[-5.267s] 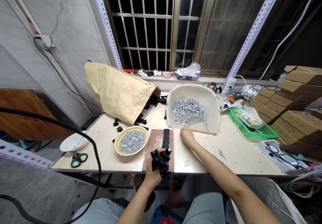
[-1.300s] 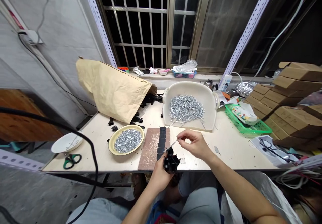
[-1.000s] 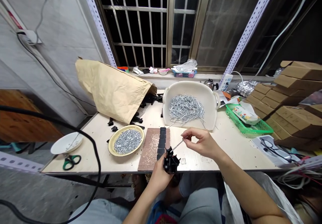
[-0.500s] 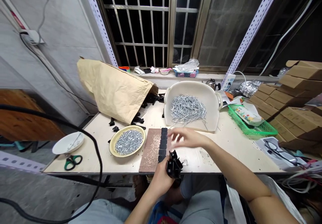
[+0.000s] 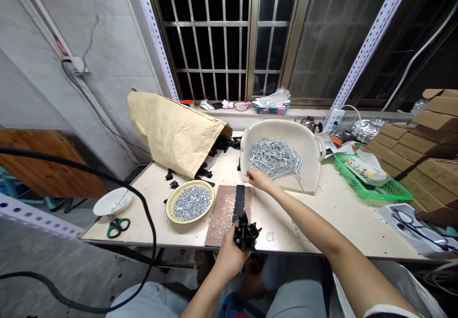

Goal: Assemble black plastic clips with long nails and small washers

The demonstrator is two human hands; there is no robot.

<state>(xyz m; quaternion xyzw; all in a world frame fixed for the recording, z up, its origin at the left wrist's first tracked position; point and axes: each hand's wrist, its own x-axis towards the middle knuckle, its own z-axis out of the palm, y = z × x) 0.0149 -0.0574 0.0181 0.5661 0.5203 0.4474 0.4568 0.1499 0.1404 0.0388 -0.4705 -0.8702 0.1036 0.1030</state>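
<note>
My left hand [image 5: 229,256] grips a bunch of black plastic clips [image 5: 246,232] just off the table's front edge. Further out, my right hand [image 5: 258,179] reaches to the front lip of a white tray [image 5: 307,139] heaped with silver nails [image 5: 275,157]; its fingers curl down over nails at the tray's mouth, and what they hold is hidden. Between the two hands lies a brown board [image 5: 223,210] carrying a row of black pieces [image 5: 239,198].
A yellow bowl of small screws [image 5: 190,202] sits left of the board. Behind it a brown paper sack [image 5: 175,132] spills black clips. A white dish [image 5: 111,202] and green scissors [image 5: 117,226] lie far left; a green basket [image 5: 372,184] and cardboard boxes [image 5: 425,160] stand right.
My right hand left the clip bunch, where it was pushing a nail in, and moved forward to the nail tray. The left hand keeps the clips in about the same place.
</note>
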